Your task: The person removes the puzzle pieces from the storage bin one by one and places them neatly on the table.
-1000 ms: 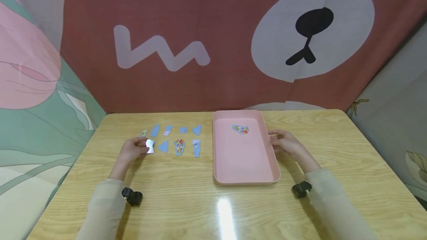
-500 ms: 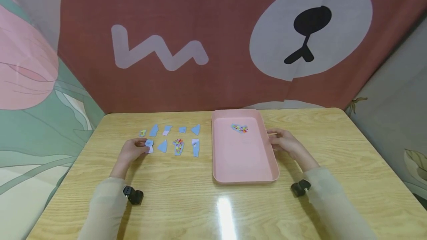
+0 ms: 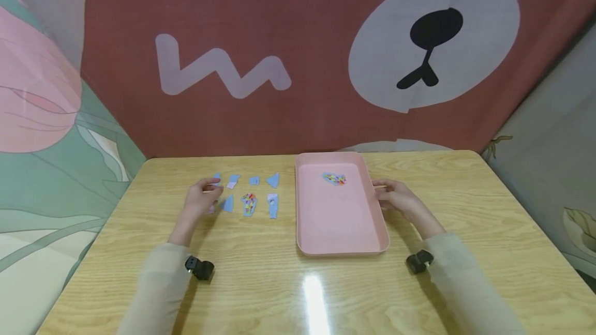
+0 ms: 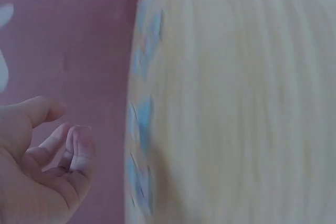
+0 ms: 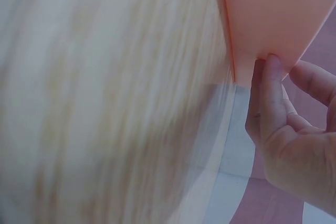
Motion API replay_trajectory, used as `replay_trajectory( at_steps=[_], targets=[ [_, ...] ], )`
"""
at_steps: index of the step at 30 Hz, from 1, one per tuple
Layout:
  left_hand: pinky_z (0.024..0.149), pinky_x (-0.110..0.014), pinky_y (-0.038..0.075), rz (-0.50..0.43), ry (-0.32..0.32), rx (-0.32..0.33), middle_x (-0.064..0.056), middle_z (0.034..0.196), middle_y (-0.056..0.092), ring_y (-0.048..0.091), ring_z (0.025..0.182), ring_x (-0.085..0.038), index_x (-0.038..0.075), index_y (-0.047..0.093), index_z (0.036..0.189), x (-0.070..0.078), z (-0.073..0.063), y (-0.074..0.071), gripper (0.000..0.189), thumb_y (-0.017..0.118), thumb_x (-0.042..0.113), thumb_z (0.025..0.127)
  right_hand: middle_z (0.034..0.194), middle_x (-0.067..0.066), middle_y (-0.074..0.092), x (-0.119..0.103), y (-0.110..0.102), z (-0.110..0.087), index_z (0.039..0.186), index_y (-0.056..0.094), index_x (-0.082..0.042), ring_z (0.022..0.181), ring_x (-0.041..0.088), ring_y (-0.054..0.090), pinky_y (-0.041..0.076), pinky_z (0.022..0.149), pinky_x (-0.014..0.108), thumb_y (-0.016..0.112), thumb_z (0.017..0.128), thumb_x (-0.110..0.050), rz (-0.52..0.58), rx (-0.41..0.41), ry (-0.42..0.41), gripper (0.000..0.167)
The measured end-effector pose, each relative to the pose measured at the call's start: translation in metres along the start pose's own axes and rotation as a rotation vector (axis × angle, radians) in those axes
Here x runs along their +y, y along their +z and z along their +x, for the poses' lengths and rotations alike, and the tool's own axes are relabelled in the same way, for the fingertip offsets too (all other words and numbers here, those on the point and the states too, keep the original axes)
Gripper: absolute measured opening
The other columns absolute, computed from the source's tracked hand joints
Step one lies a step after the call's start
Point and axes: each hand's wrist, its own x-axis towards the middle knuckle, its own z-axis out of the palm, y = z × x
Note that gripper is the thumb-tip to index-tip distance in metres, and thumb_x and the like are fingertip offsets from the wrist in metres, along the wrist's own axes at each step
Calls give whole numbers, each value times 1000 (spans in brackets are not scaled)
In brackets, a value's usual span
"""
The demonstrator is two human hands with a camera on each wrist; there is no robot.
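Observation:
Small flat pale-blue cut-out pieces lie in two rows on the wooden table, among them a triangular piece (image 3: 273, 180) and one with a colourful pattern (image 3: 249, 204). My left hand (image 3: 201, 198) hovers over the left end of the rows, hiding some pieces. In the left wrist view, its fingers bend loosely with a gap to the thumb and nothing between them. Pieces (image 4: 144, 121) lie past that hand. A shallow pink tray (image 3: 342, 221) holds one colourful patterned piece (image 3: 334, 179). My right hand (image 3: 398, 199) rests its fingertips against the tray's right outer wall, thumb at the rim.
The wooden table (image 3: 261, 283) runs back to a reddish-brown cloth (image 3: 223, 128) with a cartoon bear print. Black wrist cameras (image 3: 200, 269) sit on both sleeves. A printed cloth (image 3: 42, 180) hangs at the left.
My left hand has left the blue-and-white piece at the near left and moved right and slightly back, over the far-row pieces. The right hand and tray have not moved.

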Motion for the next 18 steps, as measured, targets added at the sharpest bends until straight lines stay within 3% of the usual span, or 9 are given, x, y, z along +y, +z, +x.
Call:
replay_trajectory(
  at_steps=[4,10,18],
  targets=[
    [93,-35,54,-39,70,-11,-24,127,48,57,108,-32,-5,40,138,24,0,21,46,48,17,98,113,14,56,0,0,0,139,31,15,88,4,63,54,79,18,48,96,-5,-12,4,4,51],
    [85,-27,52,-106,136,-31,-20,128,52,55,111,-29,1,47,134,58,-1,58,42,53,14,96,113,13,57,-1,1,0,140,31,14,87,1,62,54,78,17,49,95,-5,-18,22,26,52],
    [93,-38,54,-193,187,-74,-21,124,57,59,113,-34,0,53,128,92,4,111,39,59,9,90,119,19,54,-2,2,0,141,30,13,89,3,62,55,81,19,49,96,-7,-34,19,32,52]
  ],
)
